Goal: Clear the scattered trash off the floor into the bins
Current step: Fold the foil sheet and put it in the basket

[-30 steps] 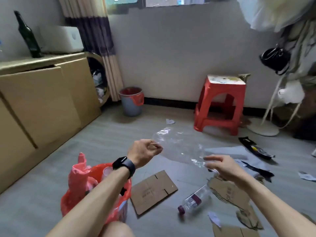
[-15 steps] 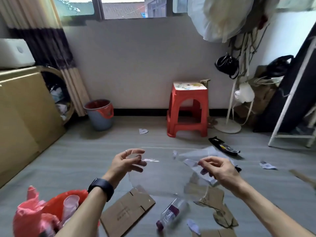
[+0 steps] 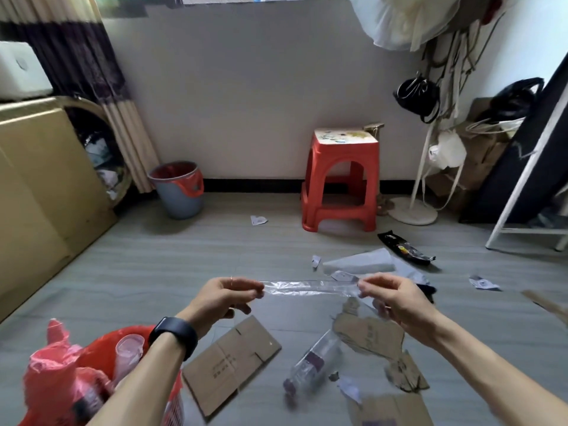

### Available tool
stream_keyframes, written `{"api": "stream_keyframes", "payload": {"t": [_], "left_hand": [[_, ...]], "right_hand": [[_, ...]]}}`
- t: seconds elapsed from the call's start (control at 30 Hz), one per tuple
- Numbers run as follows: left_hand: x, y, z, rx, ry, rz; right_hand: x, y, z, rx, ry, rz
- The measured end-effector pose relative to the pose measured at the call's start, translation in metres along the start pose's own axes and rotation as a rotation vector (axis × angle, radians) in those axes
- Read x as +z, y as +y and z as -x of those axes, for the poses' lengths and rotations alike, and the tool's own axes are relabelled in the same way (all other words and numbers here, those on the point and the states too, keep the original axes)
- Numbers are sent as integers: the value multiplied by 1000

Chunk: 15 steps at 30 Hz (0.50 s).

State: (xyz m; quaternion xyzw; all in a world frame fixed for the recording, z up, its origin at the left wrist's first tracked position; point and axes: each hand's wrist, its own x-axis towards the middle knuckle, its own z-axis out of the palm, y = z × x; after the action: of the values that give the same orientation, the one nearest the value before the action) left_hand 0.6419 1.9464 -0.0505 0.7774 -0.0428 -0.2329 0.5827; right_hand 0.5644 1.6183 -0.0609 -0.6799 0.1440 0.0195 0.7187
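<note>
Head view: your left hand and right hand are pinching a plastic wrapper taut; dropping it into the red bin is probably coming next.

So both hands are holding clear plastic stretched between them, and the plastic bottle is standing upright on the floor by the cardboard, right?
Not quite: the head view shows the plastic bottle lying on its side on the floor by the cardboard, not upright. The left hand and right hand do hold the clear plastic stretched between them.
</note>
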Motion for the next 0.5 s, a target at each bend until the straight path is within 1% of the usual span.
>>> {"api": "stream_keyframes", "payload": {"t": [0.03, 0.1, 0.2, 0.33, 0.43, 0.5], "left_hand": [[1, 0, 0, 16, 37, -21], [1, 0, 1, 54, 95, 13], [-4, 0, 3, 90, 131, 123], [-10, -4, 0, 95, 168, 110], [-9, -8, -3, 40, 166, 150], [-8, -9, -1, 0, 111, 141]], "right_hand": [[1, 2, -1, -21, 9, 28], [3, 5, -2, -38, 8, 29], [6, 2, -2, -28, -6, -18], [7, -1, -4, 15, -40, -75], [1, 2, -6, 33, -75, -161], [-3, 3, -7, 38, -103, -222]]}}
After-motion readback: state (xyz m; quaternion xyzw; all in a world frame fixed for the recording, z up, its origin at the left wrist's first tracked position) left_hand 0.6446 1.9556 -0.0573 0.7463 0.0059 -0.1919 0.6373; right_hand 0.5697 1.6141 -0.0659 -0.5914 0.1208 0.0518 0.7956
